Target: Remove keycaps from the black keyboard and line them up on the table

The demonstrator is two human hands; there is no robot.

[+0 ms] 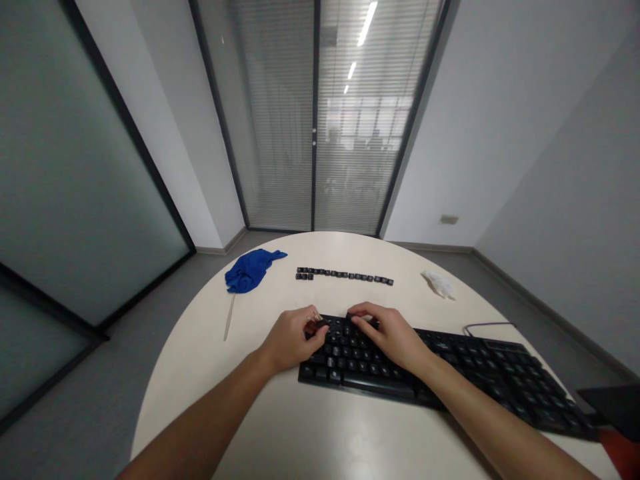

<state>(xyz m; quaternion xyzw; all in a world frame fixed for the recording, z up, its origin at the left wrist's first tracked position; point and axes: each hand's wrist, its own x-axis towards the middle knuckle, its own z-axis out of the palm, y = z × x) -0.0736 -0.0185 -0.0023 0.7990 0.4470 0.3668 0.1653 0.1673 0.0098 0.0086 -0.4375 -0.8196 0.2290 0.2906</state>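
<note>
A black keyboard (360, 363) lies at a slant across the round table. My left hand (295, 339) is at its upper left corner, fingers curled and closed. A thin, light-coloured bit shows at those fingertips, too small to name. On the keyboard's far edge, my right hand (387, 331) pinches a small black keycap (349, 316) between thumb and index finger, partly hidden by them. Beyond both hands, loose black keycaps (345, 274) form a long row, with a short second row under its left end.
On the left of the pale table (200, 380) lie a crumpled blue cloth (250, 270) and a thin wooden stick (229, 317). A crumpled white tissue (439, 285) rests at the right. The keyboard's cable (490, 325) runs toward the right edge. A dark object (613, 407) stands at far right.
</note>
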